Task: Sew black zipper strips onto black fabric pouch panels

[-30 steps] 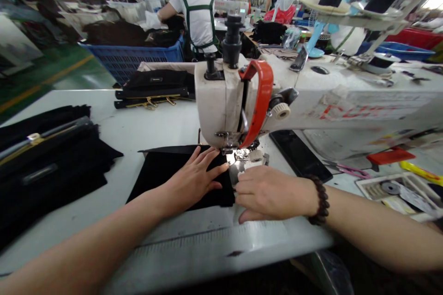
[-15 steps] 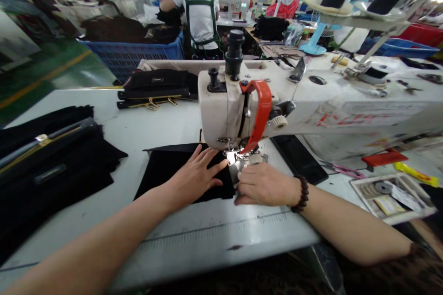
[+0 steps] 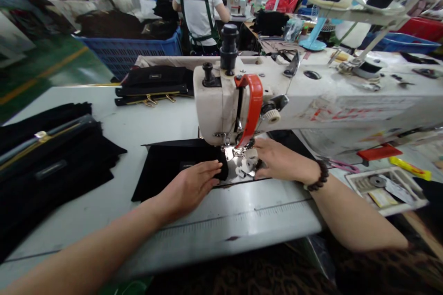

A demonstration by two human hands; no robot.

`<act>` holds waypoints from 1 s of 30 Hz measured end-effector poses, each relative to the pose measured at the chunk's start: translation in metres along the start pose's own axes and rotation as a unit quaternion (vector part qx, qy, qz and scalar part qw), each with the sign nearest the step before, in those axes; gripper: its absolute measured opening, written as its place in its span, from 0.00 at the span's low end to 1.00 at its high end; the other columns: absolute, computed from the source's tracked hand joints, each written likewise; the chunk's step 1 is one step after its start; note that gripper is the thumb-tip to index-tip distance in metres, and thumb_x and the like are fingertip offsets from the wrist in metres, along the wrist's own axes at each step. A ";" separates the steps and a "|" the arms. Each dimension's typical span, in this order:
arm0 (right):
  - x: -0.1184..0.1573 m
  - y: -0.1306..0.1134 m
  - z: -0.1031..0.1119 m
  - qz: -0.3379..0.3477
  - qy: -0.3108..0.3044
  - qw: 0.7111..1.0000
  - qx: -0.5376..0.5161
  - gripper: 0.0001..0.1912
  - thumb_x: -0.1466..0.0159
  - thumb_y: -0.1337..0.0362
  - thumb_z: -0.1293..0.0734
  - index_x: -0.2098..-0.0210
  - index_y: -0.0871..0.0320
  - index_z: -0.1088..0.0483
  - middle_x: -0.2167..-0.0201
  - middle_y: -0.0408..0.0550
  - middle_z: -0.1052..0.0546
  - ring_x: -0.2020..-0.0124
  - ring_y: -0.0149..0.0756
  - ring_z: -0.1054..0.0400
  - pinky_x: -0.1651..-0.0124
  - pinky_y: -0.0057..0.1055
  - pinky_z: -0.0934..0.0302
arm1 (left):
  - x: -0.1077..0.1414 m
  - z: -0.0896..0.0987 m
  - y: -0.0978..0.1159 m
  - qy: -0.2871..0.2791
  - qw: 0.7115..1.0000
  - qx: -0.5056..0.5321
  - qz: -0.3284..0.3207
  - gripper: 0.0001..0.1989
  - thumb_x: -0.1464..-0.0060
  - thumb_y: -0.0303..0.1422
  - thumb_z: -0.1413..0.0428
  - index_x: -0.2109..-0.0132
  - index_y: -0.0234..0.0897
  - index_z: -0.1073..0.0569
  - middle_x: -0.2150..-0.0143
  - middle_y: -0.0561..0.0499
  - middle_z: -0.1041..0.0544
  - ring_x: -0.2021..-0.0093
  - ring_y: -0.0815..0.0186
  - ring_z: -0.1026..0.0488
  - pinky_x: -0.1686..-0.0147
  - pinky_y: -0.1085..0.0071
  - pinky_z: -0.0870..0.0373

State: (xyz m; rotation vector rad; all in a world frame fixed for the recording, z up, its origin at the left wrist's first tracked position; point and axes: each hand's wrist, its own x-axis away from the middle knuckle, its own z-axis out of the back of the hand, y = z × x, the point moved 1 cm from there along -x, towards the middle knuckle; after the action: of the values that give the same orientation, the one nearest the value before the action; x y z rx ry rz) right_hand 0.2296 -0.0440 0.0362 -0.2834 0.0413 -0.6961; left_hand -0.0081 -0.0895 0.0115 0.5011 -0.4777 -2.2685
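A black fabric piece (image 3: pixel 162 163) with a small label (image 3: pixel 188 165) lies on the sewing machine bed, its right edge by the lit presser foot (image 3: pixel 229 152). My left hand (image 3: pixel 194 186) rests on its front right part, fingers stretched out and together. Just right of the presser foot, my right hand (image 3: pixel 284 159) reaches toward the small metal attachment (image 3: pixel 249 159), thumb apart from the fingers. Some of its fingertips are hidden behind the machine parts. The white sewing machine (image 3: pixel 214 106) with an orange lever guard (image 3: pixel 252 106) stands over the fabric.
Black fabric pieces with a gold-trimmed strip (image 3: pixel 48 161) are stacked at left. More black pieces with gold clasps (image 3: pixel 155 83) lie behind. A dark phone-like slab (image 3: pixel 297 144), pink-handled scissors (image 3: pixel 346 166) and a parts tray (image 3: pixel 387 191) sit at right. A co-worker (image 3: pixel 199 4) stands beyond.
My left hand has drawn back toward me, uncovering the label. My right hand has shifted right and away from me, its fingers uncurling. The co-worker's arms have moved.
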 end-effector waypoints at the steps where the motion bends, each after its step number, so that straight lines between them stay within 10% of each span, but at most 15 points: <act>1: -0.005 -0.004 -0.007 -0.015 0.025 1.000 0.011 0.19 0.48 0.61 0.30 0.58 0.60 0.34 0.58 0.52 0.32 0.55 0.40 0.39 0.53 0.36 0.46 | 0.000 0.003 -0.002 0.009 0.998 0.051 0.043 0.18 0.40 0.34 0.58 0.52 0.29 0.29 0.51 0.44 0.27 0.50 0.63 0.31 0.49 0.68 0.34; 10: -0.030 -0.022 -0.032 -0.100 0.153 0.975 0.129 0.10 0.40 0.63 0.37 0.65 0.65 0.33 0.66 0.58 0.29 0.62 0.43 0.37 0.61 0.38 0.45 | -0.001 0.009 -0.012 0.069 0.970 0.175 0.152 0.18 0.43 0.39 0.54 0.57 0.32 0.26 0.58 0.47 0.23 0.61 0.60 0.25 0.59 0.64 0.27; 22: -0.008 -0.047 -0.030 0.167 0.210 0.955 0.127 0.10 0.36 0.69 0.43 0.71 0.61 0.34 0.78 0.43 0.33 0.74 0.30 0.41 0.71 0.29 0.50 | 0.001 0.001 0.001 0.039 0.997 -0.002 -0.063 0.17 0.48 0.24 0.55 0.52 0.26 0.30 0.52 0.40 0.27 0.50 0.62 0.30 0.51 0.65 0.31; 30: 0.000 -0.049 -0.028 0.262 0.246 0.915 0.186 0.09 0.38 0.71 0.42 0.73 0.61 0.34 0.81 0.42 0.35 0.77 0.29 0.43 0.75 0.30 0.54 | -0.002 0.010 -0.005 0.041 0.999 0.010 -0.035 0.12 0.43 0.28 0.54 0.57 0.30 0.28 0.59 0.45 0.23 0.58 0.66 0.26 0.56 0.69 0.27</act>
State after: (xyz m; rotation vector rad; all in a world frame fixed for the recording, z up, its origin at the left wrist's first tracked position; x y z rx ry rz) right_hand 0.1951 -0.0867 0.0227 0.2734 0.4463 -0.2124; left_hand -0.0147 -0.0826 0.0179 0.6258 -0.4476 -2.3011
